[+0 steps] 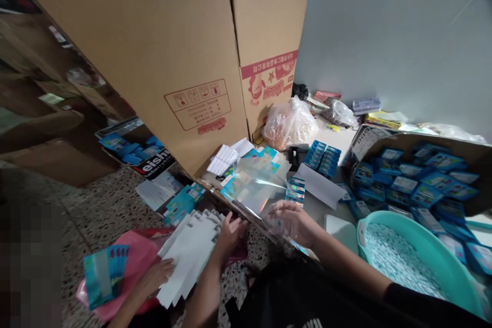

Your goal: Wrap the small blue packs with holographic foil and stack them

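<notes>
Fingers of left hand [230, 233] loosely spread beside table edge [251, 217]; right hand [294, 223] over it, grip unclear.

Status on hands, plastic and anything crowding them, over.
Right hand at the clear plastic, grip blurred. Left hand uncertain: one hand at the white sheets, another beside them. Teal basket near right forearm.

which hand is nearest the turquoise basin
The right hand, on the forearm from the black sleeve; the other two hands are farther left, by the white stack.
</notes>
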A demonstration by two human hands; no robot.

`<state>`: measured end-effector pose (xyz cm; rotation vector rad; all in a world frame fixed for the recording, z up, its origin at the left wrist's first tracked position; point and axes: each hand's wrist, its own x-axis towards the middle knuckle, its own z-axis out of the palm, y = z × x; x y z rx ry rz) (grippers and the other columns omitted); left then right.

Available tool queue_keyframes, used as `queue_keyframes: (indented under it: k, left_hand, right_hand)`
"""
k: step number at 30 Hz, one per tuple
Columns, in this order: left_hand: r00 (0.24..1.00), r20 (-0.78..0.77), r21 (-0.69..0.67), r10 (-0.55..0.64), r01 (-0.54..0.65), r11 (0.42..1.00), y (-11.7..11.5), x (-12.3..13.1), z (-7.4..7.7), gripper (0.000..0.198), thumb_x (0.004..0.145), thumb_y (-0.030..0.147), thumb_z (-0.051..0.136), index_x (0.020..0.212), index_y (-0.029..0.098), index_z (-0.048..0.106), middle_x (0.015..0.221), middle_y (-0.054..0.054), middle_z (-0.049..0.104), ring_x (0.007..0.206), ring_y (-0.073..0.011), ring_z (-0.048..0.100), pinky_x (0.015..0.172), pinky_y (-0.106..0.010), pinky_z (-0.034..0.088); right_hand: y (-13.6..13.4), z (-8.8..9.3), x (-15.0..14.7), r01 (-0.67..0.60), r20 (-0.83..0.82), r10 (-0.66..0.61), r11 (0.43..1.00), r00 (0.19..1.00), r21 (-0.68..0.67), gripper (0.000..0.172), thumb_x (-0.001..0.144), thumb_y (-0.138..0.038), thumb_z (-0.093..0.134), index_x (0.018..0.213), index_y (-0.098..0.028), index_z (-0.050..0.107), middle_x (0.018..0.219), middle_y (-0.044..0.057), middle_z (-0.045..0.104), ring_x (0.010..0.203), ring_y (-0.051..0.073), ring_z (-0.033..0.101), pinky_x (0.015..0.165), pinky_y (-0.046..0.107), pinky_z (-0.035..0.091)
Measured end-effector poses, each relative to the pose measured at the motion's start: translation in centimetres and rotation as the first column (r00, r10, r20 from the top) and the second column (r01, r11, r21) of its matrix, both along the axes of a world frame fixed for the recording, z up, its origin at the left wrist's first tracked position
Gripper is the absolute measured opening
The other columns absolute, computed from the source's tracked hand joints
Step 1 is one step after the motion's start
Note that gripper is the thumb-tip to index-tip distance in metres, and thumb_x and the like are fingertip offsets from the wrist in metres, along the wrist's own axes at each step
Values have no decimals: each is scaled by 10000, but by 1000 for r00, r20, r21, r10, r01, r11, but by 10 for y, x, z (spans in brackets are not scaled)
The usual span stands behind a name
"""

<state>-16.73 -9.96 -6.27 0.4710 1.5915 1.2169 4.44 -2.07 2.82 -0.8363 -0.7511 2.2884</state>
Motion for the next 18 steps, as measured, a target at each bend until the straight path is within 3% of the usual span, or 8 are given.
queue_keyframes:
  k: [3, 6, 8, 11, 14, 18]
  left_hand:
    - [974, 224, 161, -15, -22, 987, -2, 14, 8, 655, 717, 519, 737, 1256, 196, 550, 1067, -149, 712, 1113, -284, 648, 1003, -490, 455]
    - [947, 313, 289, 79, -174, 941, -5, 23, 21, 444, 678, 457, 777, 1005, 179, 665, 1053, -108, 721, 1114, -282, 644, 990, -468, 480]
    - [938, 317, 324, 143, -249, 913, -5, 26, 32, 369, 686, 430, 772, 929, 174, 664, 1127, -110, 705, 1160, -291, 619, 986, -459, 493]
    - [944, 251, 385, 215, -301, 873, -5, 28, 49, 338, 694, 354, 787, 928, 193, 605, 1156, -96, 693, 1121, -266, 645, 969, -431, 511]
    - [968, 110, 461, 226, -251, 851, -6, 31, 66, 422, 696, 283, 803, 1003, 240, 516, 991, -25, 715, 918, -200, 710, 909, -396, 538]
    - [986, -63, 421, 156, -115, 900, -6, 30, 78, 552, 765, 333, 748, 1238, 258, 473, 862, 7, 697, 832, -179, 711, 879, -371, 541]
  right_hand:
    - [9, 6, 8, -78, -36, 79, 997, 996, 30, 295, 633, -240, 826, 729, -178, 554, 1021, 62, 711, 897, 216, 685, 676, 342, 566]
    - [19, 1, 12, -110, 129, 92, 984, 987, 140, 363, 625, -286, 838, 717, -183, 503, 808, 16, 704, 596, 140, 659, 511, 243, 508]
    - [25, -8, 12, -86, 276, 16, 966, 961, 245, 396, 610, -323, 843, 729, -190, 490, 670, -28, 656, 443, 96, 576, 415, 200, 428]
    - [34, -24, 11, -7, 404, -128, 949, 906, 315, 451, 588, -386, 830, 821, -208, 487, 601, -69, 604, 353, 80, 496, 350, 196, 367]
    - [41, -35, 12, 51, 454, -205, 943, 867, 328, 563, 560, -441, 815, 942, -224, 464, 572, -100, 555, 328, 97, 474, 323, 215, 357]
    - [48, -37, 16, 59, 490, -280, 906, 825, 419, 654, 611, -508, 749, 1096, -234, 407, 678, -77, 559, 368, 111, 471, 342, 250, 379]
